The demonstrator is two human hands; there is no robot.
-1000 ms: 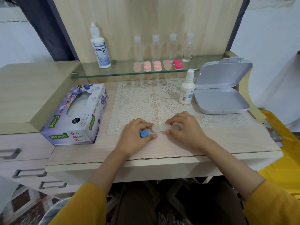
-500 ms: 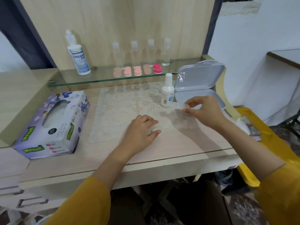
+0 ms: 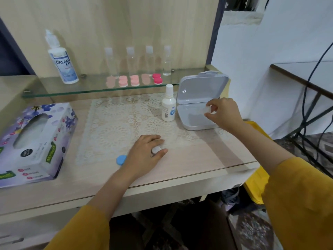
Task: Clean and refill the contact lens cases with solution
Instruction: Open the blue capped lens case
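near on the table (image 3: 198, 159) the left grip (image 3: 144, 152) pinches a whitish cap (image 3: 156, 150) beside the blue cap (image 3: 121, 159), and farther right the right grip (image 3: 225, 113) holds the clear lens case (image 3: 207, 110) over the open grey box (image 3: 194, 120), so i judge the opened case is about to be emptied or set down there, and the next move calls for a steady tilt before reaching for the small white bottle (image 3: 168, 105).

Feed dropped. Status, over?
Left grip pinches small whitish cap, round blue cap beside. Right grip holds translucent lens case over open grey plastic box. Nothing blocking.
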